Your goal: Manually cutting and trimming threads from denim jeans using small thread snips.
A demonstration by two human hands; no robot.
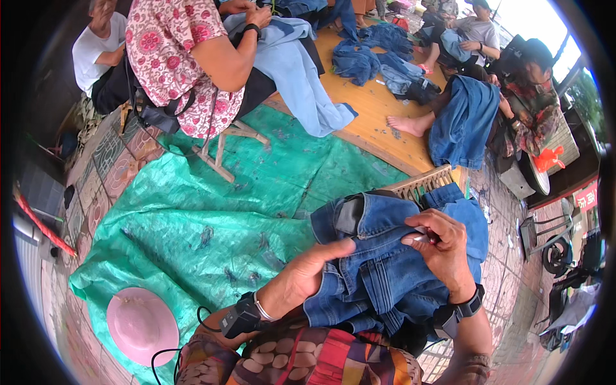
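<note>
A pair of blue jeans [378,250] lies bunched across my lap, with a grey lining patch [350,215] showing at its upper left. My left hand [301,276] grips the left side of the denim, thumb on top and the other fingers hidden under the cloth. Over the right part of the jeans my right hand [443,247] is closed, with fingertips pinched near a seam. Something small, dark red and whitish, shows between its fingers, too covered to name. Both wrists carry black strapped devices.
A green tarp [212,237] spreads ahead, with a pink hat [142,326] on it at lower left. Beyond are a wooden board [366,122] with piled denim [378,61], a folding stool [228,144] and several seated people handling garments. A slatted wooden rack [420,183] stands behind my jeans.
</note>
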